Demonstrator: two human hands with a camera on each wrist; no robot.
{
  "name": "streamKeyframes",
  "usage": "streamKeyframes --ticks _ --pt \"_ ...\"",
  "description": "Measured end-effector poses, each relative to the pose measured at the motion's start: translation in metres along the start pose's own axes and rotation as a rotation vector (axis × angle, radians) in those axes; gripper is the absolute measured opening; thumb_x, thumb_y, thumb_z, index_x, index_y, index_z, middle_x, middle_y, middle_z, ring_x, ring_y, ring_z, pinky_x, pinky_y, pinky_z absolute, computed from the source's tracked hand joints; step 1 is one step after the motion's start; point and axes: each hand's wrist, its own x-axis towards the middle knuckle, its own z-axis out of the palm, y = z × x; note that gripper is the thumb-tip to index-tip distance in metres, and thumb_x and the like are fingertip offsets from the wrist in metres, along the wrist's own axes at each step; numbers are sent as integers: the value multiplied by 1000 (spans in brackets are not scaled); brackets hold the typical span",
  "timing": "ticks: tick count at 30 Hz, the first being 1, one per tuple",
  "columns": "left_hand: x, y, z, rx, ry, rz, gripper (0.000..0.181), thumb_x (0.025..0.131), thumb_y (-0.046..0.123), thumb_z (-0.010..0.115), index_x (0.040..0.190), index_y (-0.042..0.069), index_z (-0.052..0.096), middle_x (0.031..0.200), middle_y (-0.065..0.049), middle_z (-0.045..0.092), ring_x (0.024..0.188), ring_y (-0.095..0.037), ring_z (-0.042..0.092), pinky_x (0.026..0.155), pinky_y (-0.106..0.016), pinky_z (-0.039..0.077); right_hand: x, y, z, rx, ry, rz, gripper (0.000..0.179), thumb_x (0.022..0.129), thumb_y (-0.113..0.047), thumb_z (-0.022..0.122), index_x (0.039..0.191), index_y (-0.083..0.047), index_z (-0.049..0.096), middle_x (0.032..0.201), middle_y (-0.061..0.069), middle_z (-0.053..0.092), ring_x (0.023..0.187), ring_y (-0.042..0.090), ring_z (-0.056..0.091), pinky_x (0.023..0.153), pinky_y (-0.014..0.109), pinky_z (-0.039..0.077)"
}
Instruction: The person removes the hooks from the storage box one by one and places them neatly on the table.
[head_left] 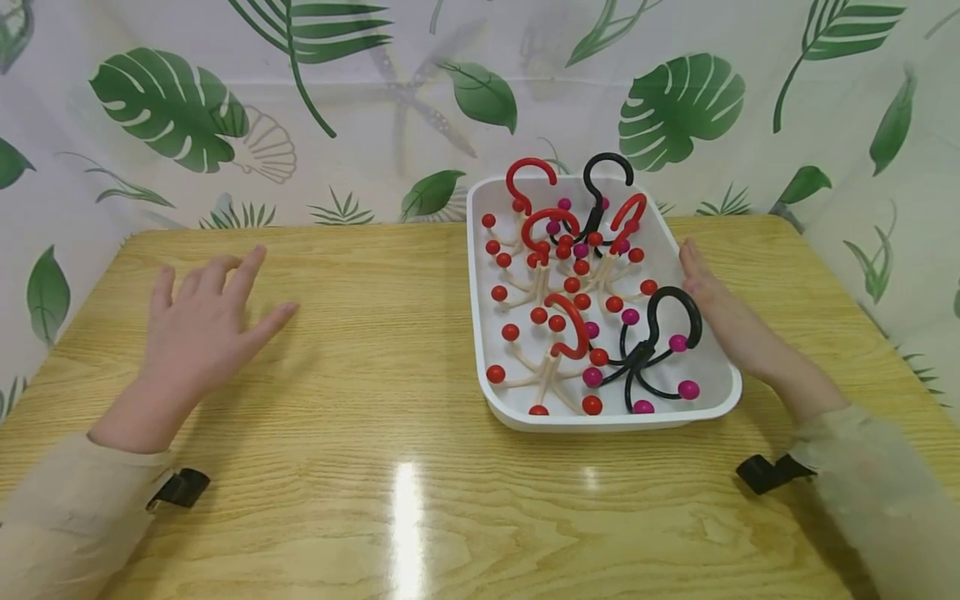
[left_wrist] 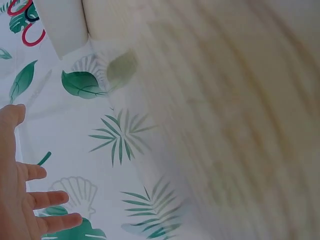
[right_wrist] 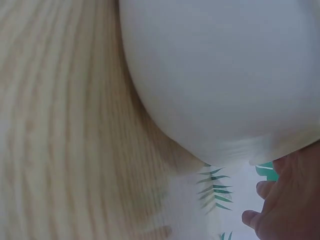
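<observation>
A white plastic tub (head_left: 480, 333) stands on the table, right of the middle in the head view. Inside lie several scalp massagers with hooked handles. Some have a red hook (head_left: 573, 321) and pale prongs with red ball tips; two have a black hook (head_left: 678, 300) and black prongs with magenta balls. My right hand (head_left: 738, 329) lies along the tub's right side with fingers straight, seemingly touching it; in the right wrist view the tub wall (right_wrist: 215, 75) partly hides those fingers. Over on the left, my left hand (head_left: 198, 329) hovers above the table, fingers spread, holding nothing.
The wood-grain table (head_left: 337, 375) reaches back to a white cloth backdrop (head_left: 360, 158) printed with green leaves. A dark wrist strap piece (head_left: 183, 487) shows at the left sleeve, and another (head_left: 765, 473) at the right sleeve.
</observation>
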Motion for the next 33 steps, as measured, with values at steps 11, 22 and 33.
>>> streamKeyframes --ticks 11,22,33 --pt "3 33 0 -87 34 102 78 92 64 42 152 18 24 143 -20 37 132 -41 32 110 -60 6 -22 -53 3 14 28 22 56 105 -34 22 152 -12 1 159 5 -8 144 21 -9 114 48 -3" --pt "9 85 -6 -382 92 315 64 94 46 55 146 14 37 139 -12 45 121 -33 46 96 -56 36 -21 -51 4 102 35 37 54 105 -32 24 153 -21 2 159 6 -6 143 22 -10 112 50 -5" --pt "18 141 -4 -760 23 429 54 92 25 66 140 12 45 135 -5 47 108 -19 52 87 -36 47 -21 -44 4 88 30 4 53 105 -26 24 152 -16 1 158 8 -9 143 28 -12 111 54 -7"
